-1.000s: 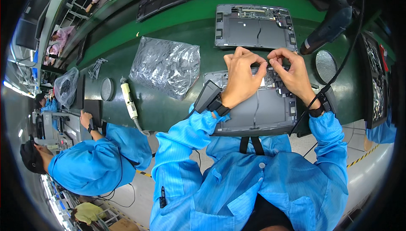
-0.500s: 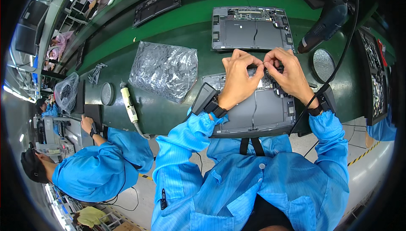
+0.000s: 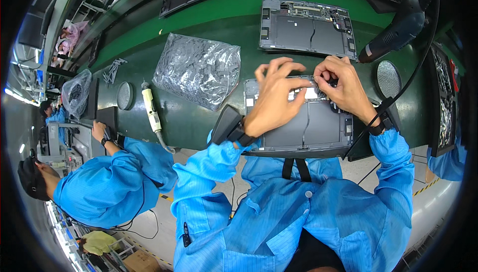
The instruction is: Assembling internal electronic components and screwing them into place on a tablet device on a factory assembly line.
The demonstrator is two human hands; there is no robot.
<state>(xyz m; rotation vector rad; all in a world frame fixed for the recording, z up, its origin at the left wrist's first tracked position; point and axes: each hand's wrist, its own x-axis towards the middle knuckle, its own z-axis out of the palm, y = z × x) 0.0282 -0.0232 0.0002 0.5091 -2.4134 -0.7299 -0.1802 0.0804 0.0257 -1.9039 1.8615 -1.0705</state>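
A grey laptop chassis (image 3: 323, 127) with its inside exposed lies in front of me at the bench's near edge. Over its left part hovers my left hand (image 3: 276, 97), fingers spread and apart, holding nothing. My right hand (image 3: 344, 86) is closed in a pinch above the chassis's upper right part, beside the circuitry. Whatever its fingertips grip is too small or hidden to make out. Just beyond my hands rests a second open laptop chassis (image 3: 289, 30), its board and dark cable showing.
Left of my hands sits a clear bag of dark parts (image 3: 196, 70). Further left are a pale electric screwdriver (image 3: 151, 110) and a round dish (image 3: 125, 95). At right are a dark heat-gun-shaped tool (image 3: 396, 30), another round dish (image 3: 389, 78) and a hanging cable. A co-worker (image 3: 104, 192) sits left.
My left hand has come away from the right fingertips and opened, moving left and slightly down. My right hand stays pinched above the chassis. The whole view has shifted slightly.
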